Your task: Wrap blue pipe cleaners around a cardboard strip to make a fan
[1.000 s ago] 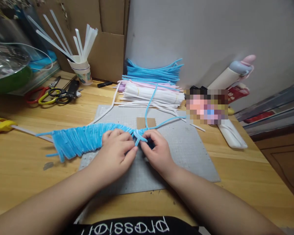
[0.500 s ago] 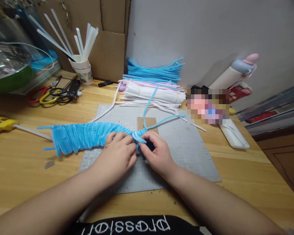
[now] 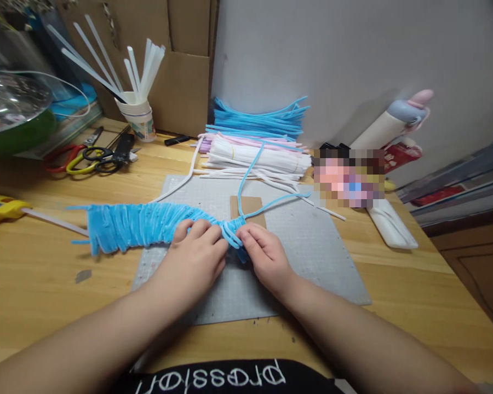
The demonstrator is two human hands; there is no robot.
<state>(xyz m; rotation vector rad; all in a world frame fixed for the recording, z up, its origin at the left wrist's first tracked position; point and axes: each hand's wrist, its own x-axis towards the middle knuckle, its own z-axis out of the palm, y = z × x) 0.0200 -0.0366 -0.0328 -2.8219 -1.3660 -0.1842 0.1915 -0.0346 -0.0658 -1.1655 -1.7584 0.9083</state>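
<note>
A long band of blue pipe cleaners (image 3: 131, 225), wound tightly side by side, stretches left over the table and narrows toward its right end. My left hand (image 3: 199, 246) is closed around that band near its narrow end, fingers curled over the top. Right beside it, my right hand (image 3: 267, 254) pinches a looped blue pipe cleaner (image 3: 231, 235) between thumb and forefinger at the band's tip. Two loose blue strands rise from the tip, one up and one to the right. Beneath lies a grey cutting mat (image 3: 312, 262), with a small cardboard piece (image 3: 252, 205) on it.
Bundles of blue pipe cleaners (image 3: 258, 120) and white pipe cleaners (image 3: 254, 156) lie by the wall. Scissors (image 3: 82, 158), a paper cup (image 3: 142, 120) of glue sticks and a yellow glue gun (image 3: 2, 208) are on the left. A bottle (image 3: 382, 126) leans at right.
The right fingers have closed in on the looped pipe cleaner, which now hangs lower at the tip. The band's left end has shifted up slightly. The left hand keeps its hold.
</note>
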